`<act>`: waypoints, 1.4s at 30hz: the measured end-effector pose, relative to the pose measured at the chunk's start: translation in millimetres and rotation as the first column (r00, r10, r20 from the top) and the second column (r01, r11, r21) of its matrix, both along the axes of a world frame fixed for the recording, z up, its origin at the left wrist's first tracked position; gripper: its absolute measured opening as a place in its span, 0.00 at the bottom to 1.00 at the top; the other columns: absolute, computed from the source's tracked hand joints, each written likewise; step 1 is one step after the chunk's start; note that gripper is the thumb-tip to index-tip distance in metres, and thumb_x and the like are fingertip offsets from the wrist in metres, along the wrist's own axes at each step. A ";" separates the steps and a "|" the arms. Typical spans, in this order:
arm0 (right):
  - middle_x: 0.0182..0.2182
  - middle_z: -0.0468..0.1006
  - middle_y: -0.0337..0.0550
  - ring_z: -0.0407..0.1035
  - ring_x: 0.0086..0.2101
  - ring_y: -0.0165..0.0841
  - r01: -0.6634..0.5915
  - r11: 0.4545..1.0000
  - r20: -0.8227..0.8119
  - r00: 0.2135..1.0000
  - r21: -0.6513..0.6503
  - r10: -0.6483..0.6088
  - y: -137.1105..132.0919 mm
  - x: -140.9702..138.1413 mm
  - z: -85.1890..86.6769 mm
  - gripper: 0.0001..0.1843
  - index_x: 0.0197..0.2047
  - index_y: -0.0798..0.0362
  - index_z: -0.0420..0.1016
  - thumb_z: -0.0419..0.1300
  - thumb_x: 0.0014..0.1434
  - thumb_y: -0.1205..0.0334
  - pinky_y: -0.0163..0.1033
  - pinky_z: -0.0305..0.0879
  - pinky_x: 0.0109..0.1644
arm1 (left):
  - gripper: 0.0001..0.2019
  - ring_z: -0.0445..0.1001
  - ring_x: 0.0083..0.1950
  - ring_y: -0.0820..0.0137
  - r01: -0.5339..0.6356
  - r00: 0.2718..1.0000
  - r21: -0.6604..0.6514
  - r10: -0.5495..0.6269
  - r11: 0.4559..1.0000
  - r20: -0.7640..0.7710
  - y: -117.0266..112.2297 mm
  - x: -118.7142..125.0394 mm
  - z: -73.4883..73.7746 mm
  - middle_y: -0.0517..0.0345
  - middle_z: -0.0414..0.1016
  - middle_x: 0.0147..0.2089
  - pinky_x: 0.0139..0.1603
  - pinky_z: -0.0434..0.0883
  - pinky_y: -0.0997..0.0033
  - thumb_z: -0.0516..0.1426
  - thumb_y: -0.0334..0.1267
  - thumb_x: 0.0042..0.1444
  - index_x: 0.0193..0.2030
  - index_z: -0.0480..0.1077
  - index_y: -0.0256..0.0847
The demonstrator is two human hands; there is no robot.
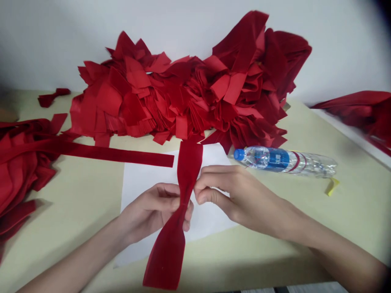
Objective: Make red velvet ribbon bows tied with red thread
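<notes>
A red velvet strip (pixel 186 171) runs upright across a white paper sheet (pixel 143 195), pinched into a narrow waist at its middle. My left hand (pixel 152 211) grips that waist from the left, with its fingers curled over the fabric. From the right, my right hand (pixel 222 195) pinches the same spot between thumb and fingers. The wide lower end of the strip (pixel 166 252) hangs past the paper's near edge onto the table. The hands hide the gathered centre.
A large heap of cut red velvet pieces (pixel 183 97) lies along the wall. Further red strips (pixel 21 162) lie at left, and another (pixel 122 154) points towards the paper. A flattened plastic bottle (pixel 284 160) with a blue cap lies right of the paper, near a small yellow scrap (pixel 331 186).
</notes>
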State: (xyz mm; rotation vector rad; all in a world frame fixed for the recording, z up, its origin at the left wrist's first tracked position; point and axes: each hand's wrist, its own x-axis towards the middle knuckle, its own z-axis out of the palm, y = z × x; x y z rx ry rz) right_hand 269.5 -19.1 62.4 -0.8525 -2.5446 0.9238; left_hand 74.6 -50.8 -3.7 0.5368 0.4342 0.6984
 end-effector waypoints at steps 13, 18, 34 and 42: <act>0.30 0.71 0.38 0.64 0.33 0.28 -0.329 0.943 0.269 0.914 0.057 0.303 -3.4 -6.6 -10.4 0.12 0.33 0.55 0.72 0.53 0.53 0.79 0.34 0.59 0.35 | 0.04 0.64 0.21 0.75 0.235 0.847 -0.078 -0.244 0.969 -0.472 -9.2 16.2 -2.5 0.64 0.66 0.17 0.27 0.65 0.73 0.60 0.27 0.41 0.19 0.71 0.37; 0.30 0.70 0.46 0.60 0.30 0.33 -0.209 0.863 0.354 0.935 0.461 0.037 -14.3 -2.8 -6.2 0.13 0.31 0.58 0.71 0.47 0.54 0.79 0.37 0.53 0.29 | 0.04 0.72 0.31 0.71 -0.069 0.884 0.058 0.087 0.996 -0.460 -0.1 9.5 0.3 0.57 0.73 0.26 0.37 0.67 0.73 0.59 0.30 0.48 0.26 0.74 0.34; 0.29 0.71 0.39 0.61 0.25 0.26 0.126 0.926 0.179 0.963 0.355 -0.200 1.8 3.8 -17.7 0.12 0.34 0.56 0.72 0.49 0.56 0.76 0.34 0.52 0.30 | 0.04 0.70 0.30 0.74 -0.163 0.986 -0.018 0.162 0.986 -0.049 3.9 -2.2 -1.6 0.57 0.72 0.29 0.32 0.65 0.76 0.59 0.32 0.52 0.29 0.72 0.35; 0.28 0.76 0.37 0.66 0.28 0.24 -0.058 0.960 0.031 0.997 -0.273 0.069 19.1 2.8 -17.4 0.07 0.30 0.57 0.74 0.55 0.57 0.70 0.30 0.60 0.32 | 0.04 0.71 0.22 0.70 0.289 0.948 -0.041 -0.291 0.957 -0.129 -3.1 3.8 -3.0 0.52 0.76 0.25 0.24 0.65 0.72 0.61 0.31 0.46 0.27 0.75 0.33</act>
